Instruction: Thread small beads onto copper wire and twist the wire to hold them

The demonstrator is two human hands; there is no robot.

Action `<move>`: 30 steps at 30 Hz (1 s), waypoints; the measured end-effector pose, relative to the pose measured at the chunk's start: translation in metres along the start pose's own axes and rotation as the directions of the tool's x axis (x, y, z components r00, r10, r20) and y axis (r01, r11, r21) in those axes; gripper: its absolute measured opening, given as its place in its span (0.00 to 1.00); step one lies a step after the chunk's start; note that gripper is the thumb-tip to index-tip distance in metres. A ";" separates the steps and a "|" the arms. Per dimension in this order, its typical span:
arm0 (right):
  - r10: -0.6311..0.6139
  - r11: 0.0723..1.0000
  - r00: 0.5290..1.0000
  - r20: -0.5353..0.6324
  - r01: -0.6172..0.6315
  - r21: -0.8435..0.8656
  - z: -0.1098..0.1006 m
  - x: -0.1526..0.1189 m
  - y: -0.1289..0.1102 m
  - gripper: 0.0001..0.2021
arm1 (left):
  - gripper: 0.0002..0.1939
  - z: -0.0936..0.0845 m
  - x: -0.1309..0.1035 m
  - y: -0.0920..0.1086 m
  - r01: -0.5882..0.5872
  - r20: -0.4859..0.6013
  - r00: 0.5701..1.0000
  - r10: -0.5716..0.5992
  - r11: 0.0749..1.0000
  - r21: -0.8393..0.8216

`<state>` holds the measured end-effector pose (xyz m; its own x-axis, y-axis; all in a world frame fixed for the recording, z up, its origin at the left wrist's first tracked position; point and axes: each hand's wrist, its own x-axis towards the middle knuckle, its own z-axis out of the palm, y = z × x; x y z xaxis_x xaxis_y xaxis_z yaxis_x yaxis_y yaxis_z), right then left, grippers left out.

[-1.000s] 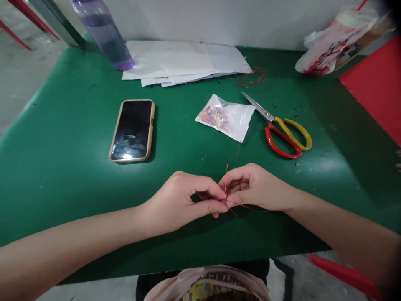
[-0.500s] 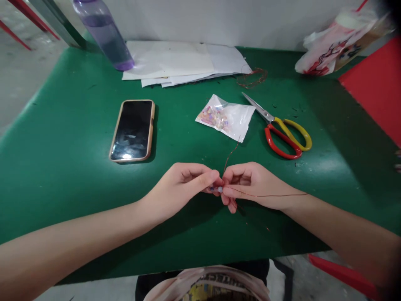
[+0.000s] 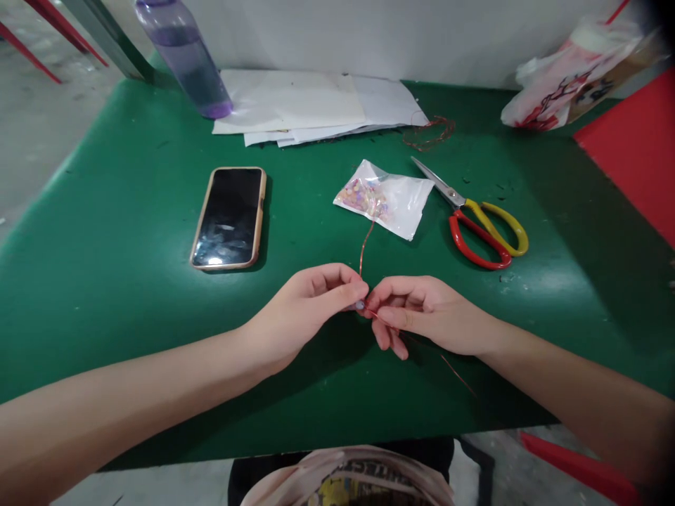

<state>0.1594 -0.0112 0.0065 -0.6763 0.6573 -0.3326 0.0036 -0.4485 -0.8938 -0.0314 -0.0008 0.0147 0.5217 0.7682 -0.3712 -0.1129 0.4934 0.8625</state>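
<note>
My left hand (image 3: 332,292) pinches a thin copper-coloured wire (image 3: 365,247) between thumb and fingers, with a small pale bead (image 3: 360,305) showing at the fingertips. One length of the wire rises from the pinch toward the bead packet. Close beside it, my right hand (image 3: 408,309) has its thumb and index finger closed on the wire, its other fingers loosely curled. A loose end trails below the right hand over the table. More beads may be under the left fingers, which cover them.
Beyond my hands lies a clear packet of beads (image 3: 384,200), with red-and-yellow scissors (image 3: 482,225) to its right. A phone (image 3: 230,218) is at the left. Papers (image 3: 316,105), a wire coil (image 3: 429,133), a purple bottle (image 3: 187,60) and a bagged cup (image 3: 569,81) stand or lie farther back.
The upright wire has swung left, toward the packet. My right fingers have opened a little around the wire, and its trailing end now hangs down instead of lying across the wrist.
</note>
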 end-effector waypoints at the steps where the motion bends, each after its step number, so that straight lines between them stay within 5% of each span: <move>1: -0.001 1.000 1.000 -0.004 0.001 -0.009 0.000 0.000 -0.001 0.08 | 0.08 0.000 0.000 0.000 -0.022 -0.020 1.000 0.022 1.000 -0.015; 9: 0.004 0.998 1.000 -0.030 -0.002 0.062 -0.001 0.001 0.002 0.06 | 0.03 -0.004 0.001 -0.005 -0.072 -0.066 0.996 0.067 0.994 -0.077; 15: 0.013 0.986 1.000 0.006 -0.014 0.168 -0.003 0.001 0.001 0.04 | 0.03 -0.004 0.005 -0.007 -0.099 0.010 0.994 0.104 0.963 -0.249; 21: 0.139 0.978 0.990 0.020 -0.140 0.153 -0.005 -0.002 -0.001 0.08 | 0.01 -0.007 0.010 -0.009 -0.115 -0.003 0.993 0.121 0.932 -0.343; 30: 0.045 0.999 0.990 0.131 -0.047 0.013 -0.003 -0.003 0.000 0.07 | 0.04 -0.013 0.011 -0.007 -0.100 0.023 0.992 0.121 0.897 -0.430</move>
<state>0.1633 -0.0115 0.0067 -0.7660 0.5513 -0.3305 0.0264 -0.4868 -0.8731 -0.0357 0.0093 0.0000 0.5233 0.8128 -0.2560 -0.5167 0.5416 0.6631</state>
